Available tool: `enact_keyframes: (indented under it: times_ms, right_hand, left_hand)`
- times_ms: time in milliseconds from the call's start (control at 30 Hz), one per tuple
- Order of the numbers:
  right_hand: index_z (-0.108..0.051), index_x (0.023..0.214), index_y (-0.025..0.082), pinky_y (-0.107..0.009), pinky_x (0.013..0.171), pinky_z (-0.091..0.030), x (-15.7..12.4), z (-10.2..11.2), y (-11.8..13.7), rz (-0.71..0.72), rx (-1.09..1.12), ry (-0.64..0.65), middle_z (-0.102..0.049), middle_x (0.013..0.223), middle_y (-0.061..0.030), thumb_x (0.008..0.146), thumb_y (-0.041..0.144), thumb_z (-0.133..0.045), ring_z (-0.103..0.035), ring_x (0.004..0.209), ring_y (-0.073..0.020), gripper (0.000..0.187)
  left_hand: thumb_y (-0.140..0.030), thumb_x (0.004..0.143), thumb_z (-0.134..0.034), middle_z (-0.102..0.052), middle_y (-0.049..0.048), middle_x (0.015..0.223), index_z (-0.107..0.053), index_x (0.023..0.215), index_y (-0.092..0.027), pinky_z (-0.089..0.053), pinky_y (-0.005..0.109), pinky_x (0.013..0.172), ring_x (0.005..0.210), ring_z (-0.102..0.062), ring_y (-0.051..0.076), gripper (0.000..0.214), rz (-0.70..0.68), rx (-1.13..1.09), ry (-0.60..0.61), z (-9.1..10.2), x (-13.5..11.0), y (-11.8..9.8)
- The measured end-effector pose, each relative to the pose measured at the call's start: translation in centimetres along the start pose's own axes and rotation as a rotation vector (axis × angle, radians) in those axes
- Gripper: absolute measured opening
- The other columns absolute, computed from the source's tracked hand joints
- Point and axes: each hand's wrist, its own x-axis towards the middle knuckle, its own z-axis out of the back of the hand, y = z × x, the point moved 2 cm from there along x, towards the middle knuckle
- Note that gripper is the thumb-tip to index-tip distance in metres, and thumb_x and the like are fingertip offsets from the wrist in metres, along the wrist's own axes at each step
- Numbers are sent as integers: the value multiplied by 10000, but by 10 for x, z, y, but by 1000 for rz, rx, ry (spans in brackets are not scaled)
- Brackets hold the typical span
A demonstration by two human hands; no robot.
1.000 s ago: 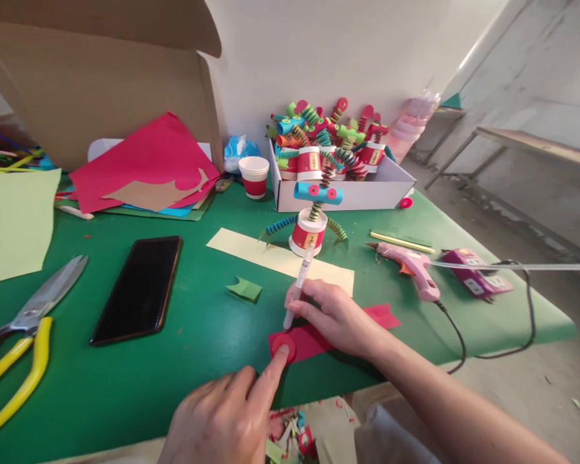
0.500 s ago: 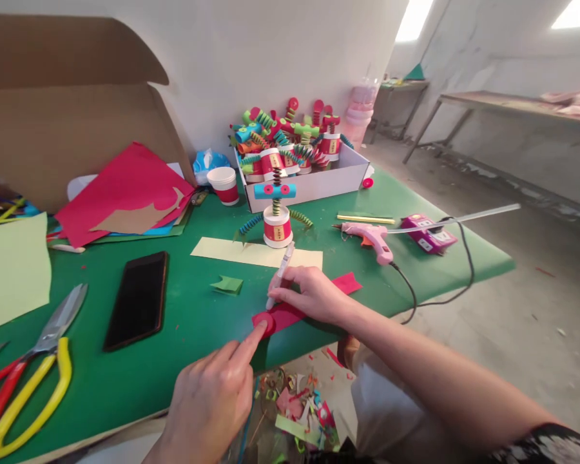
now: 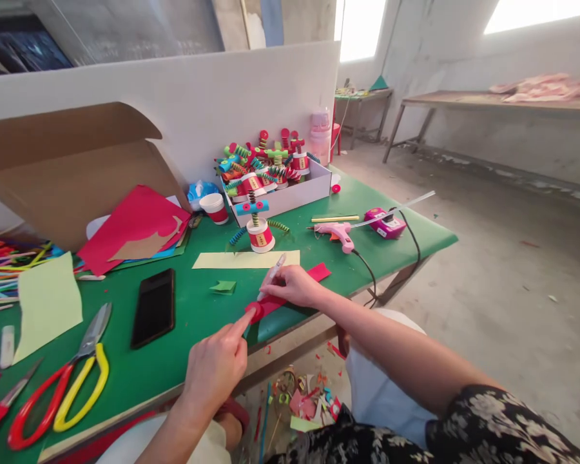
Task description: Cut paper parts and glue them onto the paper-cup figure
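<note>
Bare concrete workshop, white partition board at the back, and a green table (image 3: 193, 341) absolutely buried in craft stuff. Right at the table's near edge lies a red paper strip (image 3: 319, 272), running at a slant, with a small red disc (image 3: 254, 313) sitting on its left end.

The left hand (image 3: 217, 367) isn't gripping anything: index finger stretched out with the tip pressed down on the disc, the other fingers loosely curled in. The right hand (image 3: 294, 285) rests on the strip and is closed around a white pen (image 3: 275, 269), held tilted with the tip down just beside the disc.

Just behind the strip there's a pale yellow strip (image 3: 244, 260), a little green scrap (image 3: 223, 287) to its left, and a paper-cup figure (image 3: 260, 229) with springy arms standing upright. Behind that, a white box (image 3: 290, 196) crammed with more of the same figures. A pink glue gun (image 3: 336, 233) lies off to the right, cord trailing over the edge. On the left: a black phone (image 3: 153, 307), yellow-handled scissors (image 3: 80, 367), red sheets (image 3: 135, 225) and an open cardboard box (image 3: 72, 174). Paper scraps litter the floor under the table.
</note>
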Motion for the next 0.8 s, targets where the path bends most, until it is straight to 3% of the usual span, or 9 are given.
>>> enact_keyframes:
  times_ms: [267,533,800]
  right_hand:
    - [-709,730,97,-197,520,-319,-5,1,-1,13,25,-11,-565,565,24,841,252,-663,-454,550,-78,196]
    - [-727,776,119,-192,515,-343,-9,-2,-6,37,47,-54,-605,581,18,851,275,-646,-475,536,-83,191]
    - [-718,726,136,-206,529,-368,-24,-6,-1,27,79,-126,-678,654,-11,861,247,-631,-516,557,-97,195]
  left_hand:
    - [-74,864,-396,-763,28,931,-559,1347,-284,-483,214,579,682,-698,152,552,18,5,40,10,0,-6]
    - [-125,869,-455,-743,9,1066,-483,1392,-381,-477,244,640,779,-703,179,584,141,8,139,-5,3,-1]
    - [-131,876,-439,-735,24,1095,-462,1416,-357,-475,252,658,818,-701,190,586,117,0,129,-5,3,-1]
